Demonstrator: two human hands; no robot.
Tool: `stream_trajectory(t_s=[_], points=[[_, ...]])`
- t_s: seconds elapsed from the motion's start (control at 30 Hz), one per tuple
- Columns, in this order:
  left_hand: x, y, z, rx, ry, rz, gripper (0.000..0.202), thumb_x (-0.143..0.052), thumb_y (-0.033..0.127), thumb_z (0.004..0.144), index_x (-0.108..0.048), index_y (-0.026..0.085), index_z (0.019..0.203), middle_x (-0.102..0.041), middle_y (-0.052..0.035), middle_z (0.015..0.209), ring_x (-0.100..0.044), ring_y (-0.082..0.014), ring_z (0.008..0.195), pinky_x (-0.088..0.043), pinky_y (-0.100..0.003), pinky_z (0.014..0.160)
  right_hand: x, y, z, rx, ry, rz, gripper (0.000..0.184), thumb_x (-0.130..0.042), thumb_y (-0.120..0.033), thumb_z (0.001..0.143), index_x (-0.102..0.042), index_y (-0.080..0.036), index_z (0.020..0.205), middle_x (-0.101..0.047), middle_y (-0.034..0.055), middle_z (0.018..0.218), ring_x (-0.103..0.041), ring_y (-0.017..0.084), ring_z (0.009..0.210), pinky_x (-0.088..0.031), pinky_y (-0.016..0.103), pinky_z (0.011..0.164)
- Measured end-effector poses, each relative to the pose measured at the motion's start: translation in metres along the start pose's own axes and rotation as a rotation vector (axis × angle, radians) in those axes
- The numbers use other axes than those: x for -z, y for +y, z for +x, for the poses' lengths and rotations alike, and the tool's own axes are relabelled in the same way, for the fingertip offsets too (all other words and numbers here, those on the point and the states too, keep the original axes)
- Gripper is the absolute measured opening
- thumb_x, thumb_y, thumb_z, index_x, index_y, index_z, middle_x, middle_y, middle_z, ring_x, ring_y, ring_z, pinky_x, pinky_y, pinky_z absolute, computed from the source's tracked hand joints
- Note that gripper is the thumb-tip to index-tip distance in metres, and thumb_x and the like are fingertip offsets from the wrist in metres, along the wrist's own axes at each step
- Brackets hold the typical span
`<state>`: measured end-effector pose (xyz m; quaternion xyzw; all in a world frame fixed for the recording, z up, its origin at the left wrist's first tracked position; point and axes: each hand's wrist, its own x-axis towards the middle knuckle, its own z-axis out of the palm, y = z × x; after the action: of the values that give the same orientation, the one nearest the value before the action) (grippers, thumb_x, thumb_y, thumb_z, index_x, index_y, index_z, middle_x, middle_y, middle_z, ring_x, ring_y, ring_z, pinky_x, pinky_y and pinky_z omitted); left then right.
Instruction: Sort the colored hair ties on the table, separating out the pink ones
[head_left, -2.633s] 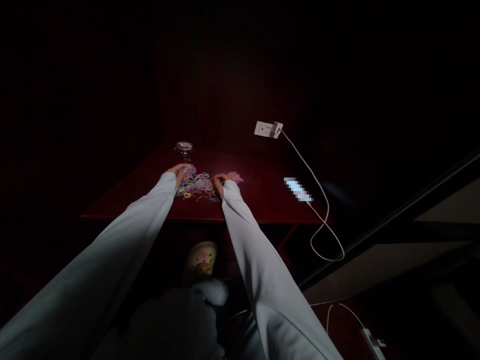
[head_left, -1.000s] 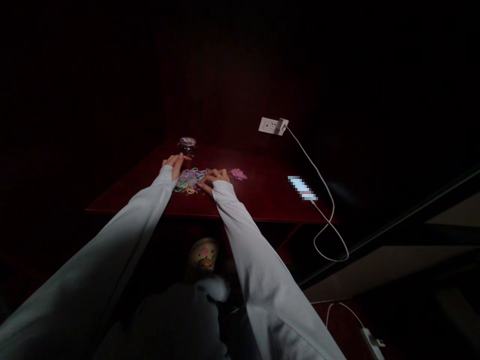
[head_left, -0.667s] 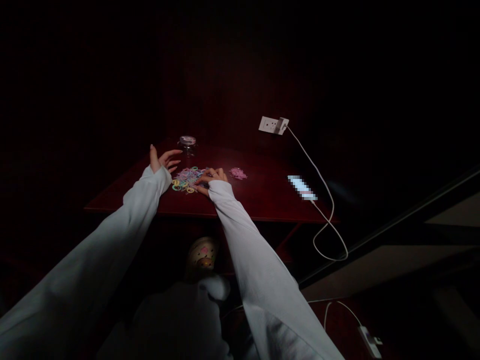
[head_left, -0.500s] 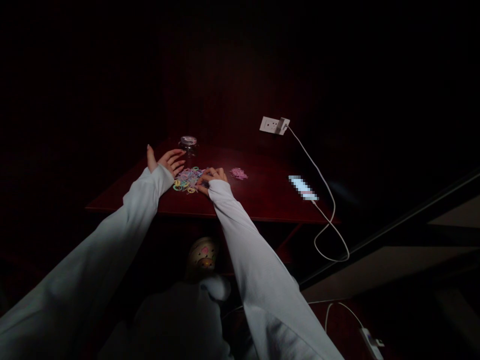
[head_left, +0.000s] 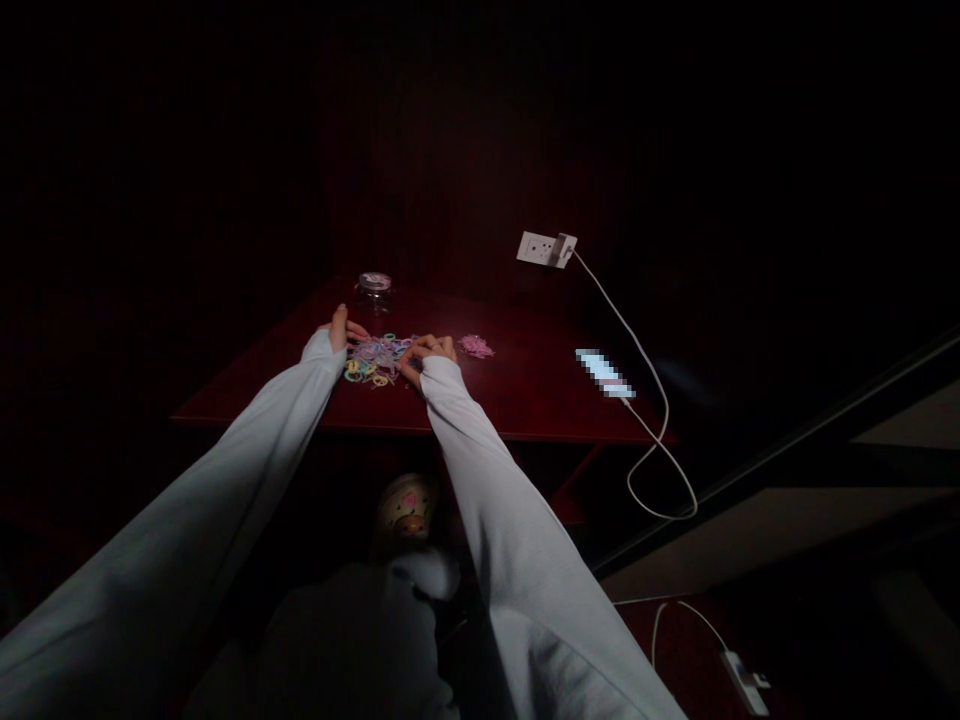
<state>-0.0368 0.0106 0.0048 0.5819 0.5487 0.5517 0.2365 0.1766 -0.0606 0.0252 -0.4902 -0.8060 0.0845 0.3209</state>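
A loose pile of small elastic hair ties (head_left: 379,352) in pastel pink, purple, blue, green and yellow lies on the dark red table (head_left: 360,408). At the pile's left edge is my left hand (head_left: 343,327), open, with its thumb raised and its fingers stretched toward the ties. On the right side my right hand (head_left: 429,350) has its fingers bent down and drawn together at the ties; their tips are partly hidden, so what they pinch cannot be made out. A smaller heap of pink ties (head_left: 475,346) sits apart, right of my right hand.
Behind the pile stands a clear jar (head_left: 374,290) with a lid. At the table's right lies a phone (head_left: 604,373) with a blurred screen, joined by a white cable (head_left: 634,330) to a wall socket (head_left: 541,249). A power strip (head_left: 744,682) is on the floor, lower right.
My left hand has moved right and turned, its thumb and fingers coming closer together beside the pile. My right hand has shifted slightly right, fingers still bent.
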Motion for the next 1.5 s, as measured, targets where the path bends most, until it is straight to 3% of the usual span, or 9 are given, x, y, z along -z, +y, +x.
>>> stream_trajectory(t_s=[0.1, 0.2, 0.3, 0.47, 0.77, 1.17, 1.5], points=[[-0.002, -0.005, 0.005, 0.081, 0.089, -0.073, 0.077, -0.019, 0.080, 0.094, -0.065, 0.025, 0.066, -0.078, -0.0157, 0.083, -0.075, -0.0333, 0.088, -0.062, -0.050, 0.085, 0.000, 0.000, 0.000, -0.012, 0.000, 0.001, 0.008, -0.075, -0.027, 0.101, -0.081, -0.024, 0.098, -0.071, 0.0063, 0.125, -0.048, 0.027, 0.124, -0.043, 0.040, 0.108], [-0.004, -0.002, 0.002, 0.037, 0.105, -0.067, 0.079, -0.022, 0.083, 0.095, -0.071, 0.024, 0.076, -0.081, -0.0126, 0.095, -0.072, -0.0304, 0.090, -0.060, -0.047, 0.088, 0.000, 0.001, 0.001, -0.022, 0.010, 0.007, 0.009, -0.073, -0.027, 0.102, -0.081, -0.025, 0.098, -0.071, 0.0064, 0.124, -0.048, 0.027, 0.123, -0.043, 0.041, 0.108], [-0.004, 0.006, -0.007, -0.073, 0.097, -0.027, 0.074, -0.027, 0.079, 0.099, -0.074, 0.026, 0.080, -0.080, -0.0096, 0.100, -0.071, -0.0301, 0.097, -0.058, -0.047, 0.097, -0.001, 0.003, 0.002, -0.031, 0.017, 0.011, 0.009, -0.072, -0.026, 0.102, -0.080, -0.024, 0.098, -0.072, 0.0063, 0.123, -0.049, 0.027, 0.122, -0.043, 0.041, 0.108], [-0.003, 0.018, -0.021, -0.277, 0.036, 0.150, 0.048, -0.045, 0.059, 0.103, -0.078, 0.028, 0.087, -0.079, -0.0066, 0.112, -0.066, -0.0327, 0.117, -0.045, -0.051, 0.118, 0.000, 0.004, 0.003, -0.053, 0.027, 0.025, 0.011, -0.070, -0.028, 0.104, -0.080, -0.023, 0.101, -0.073, 0.0064, 0.122, -0.049, 0.027, 0.122, -0.043, 0.039, 0.110], [-0.008, 0.025, -0.031, -0.265, -0.051, 0.306, 0.021, -0.067, 0.038, 0.097, -0.076, 0.025, 0.083, -0.080, -0.0054, 0.119, -0.060, -0.0351, 0.119, -0.039, -0.058, 0.116, -0.007, 0.016, 0.007, -0.046, 0.045, 0.021, 0.014, -0.068, -0.033, 0.106, -0.078, -0.024, 0.103, -0.072, 0.0056, 0.122, -0.050, 0.025, 0.119, -0.042, 0.038, 0.109], [-0.014, 0.009, -0.025, -0.338, -0.102, 0.291, 0.028, -0.073, 0.054, 0.093, -0.084, 0.031, 0.084, -0.079, -0.0055, 0.126, -0.056, -0.0377, 0.122, -0.038, -0.060, 0.113, -0.008, 0.021, 0.007, -0.021, 0.058, 0.029, 0.018, -0.065, -0.038, 0.108, -0.077, -0.025, 0.107, -0.072, 0.0059, 0.125, -0.050, 0.026, 0.122, -0.042, 0.038, 0.112], [-0.008, 0.023, -0.039, -0.389, -0.146, 0.334, 0.023, -0.067, 0.045, 0.101, -0.079, 0.028, 0.092, -0.076, -0.0042, 0.137, -0.056, -0.0352, 0.126, -0.040, -0.055, 0.109, -0.008, 0.021, 0.007, -0.026, 0.055, 0.036, 0.018, -0.066, -0.037, 0.107, -0.078, -0.024, 0.107, -0.072, 0.0058, 0.125, -0.051, 0.025, 0.121, -0.042, 0.037, 0.110]])
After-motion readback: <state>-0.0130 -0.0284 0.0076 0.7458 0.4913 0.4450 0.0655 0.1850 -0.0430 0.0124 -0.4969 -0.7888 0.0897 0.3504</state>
